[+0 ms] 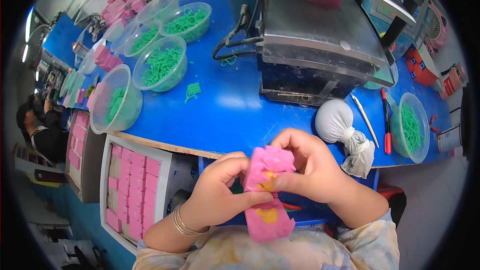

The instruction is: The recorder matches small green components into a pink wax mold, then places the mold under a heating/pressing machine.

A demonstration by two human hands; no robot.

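My left hand [220,185] grips a pink rubbery block [270,220] from its left side, with the thumb across its middle. My right hand [312,165] holds its upper right side, thumb pressed on a yellow patch. The block looks like two halves folded apart, one above the other, each with a yellow patch inside. It is held in front of my body at the near edge of the blue table [225,115]. Whether anything small sits between the halves is hidden by my fingers.
Clear tubs [162,65] of green rubbery strands stand at the left; another tub [411,127] stands at the right. A metal machine [320,45] fills the back. A tied grey cloth bag [337,122], a brush-like stick [365,120] and a red marker [387,120] lie right. Pink blocks fill a tray [107,175].
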